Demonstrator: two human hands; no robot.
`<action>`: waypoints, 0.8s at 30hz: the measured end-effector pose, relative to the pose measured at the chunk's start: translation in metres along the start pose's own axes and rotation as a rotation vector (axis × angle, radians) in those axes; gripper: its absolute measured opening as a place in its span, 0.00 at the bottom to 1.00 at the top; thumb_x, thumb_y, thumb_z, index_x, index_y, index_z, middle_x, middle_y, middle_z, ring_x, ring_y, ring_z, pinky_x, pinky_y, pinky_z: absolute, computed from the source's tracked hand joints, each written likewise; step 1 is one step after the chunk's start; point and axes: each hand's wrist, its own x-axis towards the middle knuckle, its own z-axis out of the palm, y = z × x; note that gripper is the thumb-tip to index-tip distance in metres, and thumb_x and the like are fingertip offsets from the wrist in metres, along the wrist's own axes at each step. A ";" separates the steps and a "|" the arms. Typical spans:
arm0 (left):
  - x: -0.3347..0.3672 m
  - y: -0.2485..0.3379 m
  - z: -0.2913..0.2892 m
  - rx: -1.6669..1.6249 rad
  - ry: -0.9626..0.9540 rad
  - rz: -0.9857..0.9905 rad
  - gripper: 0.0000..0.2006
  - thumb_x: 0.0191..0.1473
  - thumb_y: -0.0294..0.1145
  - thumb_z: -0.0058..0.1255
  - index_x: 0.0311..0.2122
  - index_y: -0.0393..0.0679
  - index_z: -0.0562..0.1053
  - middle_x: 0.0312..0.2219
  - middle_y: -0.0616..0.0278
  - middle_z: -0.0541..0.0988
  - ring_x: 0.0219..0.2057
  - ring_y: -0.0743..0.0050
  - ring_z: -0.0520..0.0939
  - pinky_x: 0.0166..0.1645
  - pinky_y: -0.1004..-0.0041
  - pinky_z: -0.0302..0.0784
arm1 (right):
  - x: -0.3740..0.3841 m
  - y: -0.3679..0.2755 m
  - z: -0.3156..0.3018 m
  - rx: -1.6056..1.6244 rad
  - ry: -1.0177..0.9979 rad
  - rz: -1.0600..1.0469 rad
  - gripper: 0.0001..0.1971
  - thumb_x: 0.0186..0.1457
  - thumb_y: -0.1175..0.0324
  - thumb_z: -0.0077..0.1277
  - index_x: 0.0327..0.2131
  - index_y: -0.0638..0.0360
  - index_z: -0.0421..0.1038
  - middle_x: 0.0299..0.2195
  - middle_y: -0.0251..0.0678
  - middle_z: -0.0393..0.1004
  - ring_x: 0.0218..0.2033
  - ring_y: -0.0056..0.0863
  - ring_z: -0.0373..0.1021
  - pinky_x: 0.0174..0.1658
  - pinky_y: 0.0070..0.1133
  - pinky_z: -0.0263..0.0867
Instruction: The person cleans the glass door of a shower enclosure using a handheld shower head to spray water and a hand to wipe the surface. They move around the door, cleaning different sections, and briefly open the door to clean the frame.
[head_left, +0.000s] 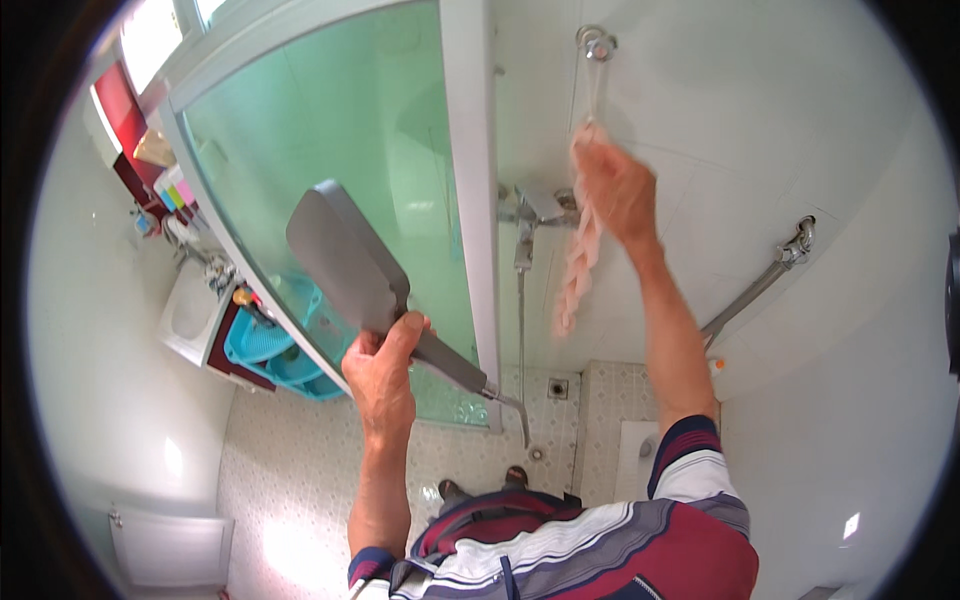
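My left hand point(383, 380) is wrapped round the handle of a large grey shower head point(343, 260), thumb on top, with the head tilted up to the left. A metal hose point(522, 405) runs from the handle's end. Up on the right, my right hand point(622, 190) is closed on the upper part of a pink braided bath scrubber point(578, 275). The scrubber dangles down the tiled wall, its lower end slightly blurred. A thin white cord leads from its top to a round chrome wall holder point(597, 44).
A chrome shower mixer point(538, 208) sits on the wall below. The green glass screen point(330, 110) stands to the left, its white post point(468, 180) close by. Blue plastic baskets point(260, 340) and a sink point(190, 305) lie beyond. A flush pipe point(745, 293) and a squat toilet point(635, 450) are right.
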 end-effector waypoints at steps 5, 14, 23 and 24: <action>-0.002 -0.013 -0.007 -0.028 -0.013 -0.002 0.19 0.50 0.39 0.60 0.40 0.33 0.74 0.30 0.59 0.80 0.31 0.74 0.80 0.37 0.75 0.74 | -0.084 0.053 0.039 0.064 -0.014 0.320 0.20 0.55 0.53 0.54 0.36 0.63 0.77 0.21 0.31 0.73 0.24 0.18 0.69 0.31 0.19 0.66; 0.005 -0.024 -0.009 0.012 0.004 -0.008 0.19 0.49 0.41 0.62 0.39 0.35 0.76 0.30 0.62 0.80 0.32 0.78 0.79 0.39 0.75 0.72 | -0.039 0.059 0.066 0.655 -0.209 0.847 0.22 0.53 0.51 0.53 0.20 0.62 0.68 0.13 0.28 0.63 0.10 0.17 0.56 0.13 0.17 0.49; 0.010 -0.018 -0.012 0.075 0.026 -0.001 0.20 0.48 0.44 0.62 0.37 0.36 0.77 0.30 0.66 0.80 0.31 0.83 0.74 0.35 0.78 0.65 | -0.043 0.057 0.083 0.721 -0.127 0.802 0.17 0.51 0.58 0.52 0.17 0.57 0.64 0.10 0.25 0.59 0.08 0.15 0.49 0.11 0.16 0.45; 0.011 -0.019 -0.013 0.065 0.019 0.005 0.20 0.48 0.44 0.62 0.37 0.36 0.77 0.30 0.66 0.79 0.30 0.83 0.74 0.35 0.78 0.65 | -0.042 0.055 0.084 0.714 -0.106 0.809 0.17 0.51 0.58 0.52 0.17 0.57 0.64 0.10 0.25 0.58 0.08 0.15 0.49 0.11 0.16 0.45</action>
